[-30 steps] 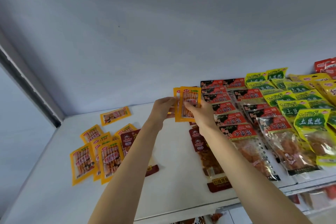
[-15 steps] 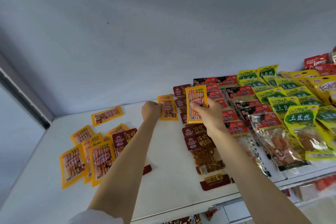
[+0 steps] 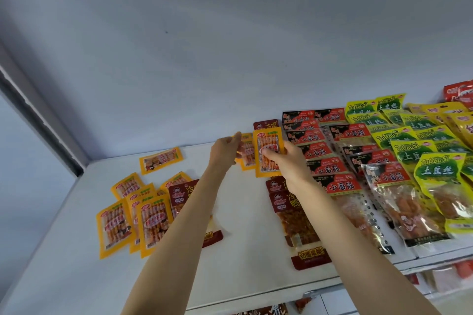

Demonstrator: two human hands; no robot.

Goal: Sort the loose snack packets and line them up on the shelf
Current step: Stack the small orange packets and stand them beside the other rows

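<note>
Head view: right hand [image 3: 288, 161] pinches an orange packet [image 3: 268, 153]; left hand [image 3: 226, 152] grips another orange packet [image 3: 247, 161]. Each should be laid flat, edges aligned, beside the maroon column [image 3: 289, 208].

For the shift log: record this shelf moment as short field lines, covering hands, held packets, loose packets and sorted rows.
left hand: left hand touches a second orange packet near the shelf back
right hand: right hand pinches an orange packet, upright
loose packets: orange pile at left on the white shelf
sorted rows: maroon packets, red-black packets, yellow-green packets
</note>
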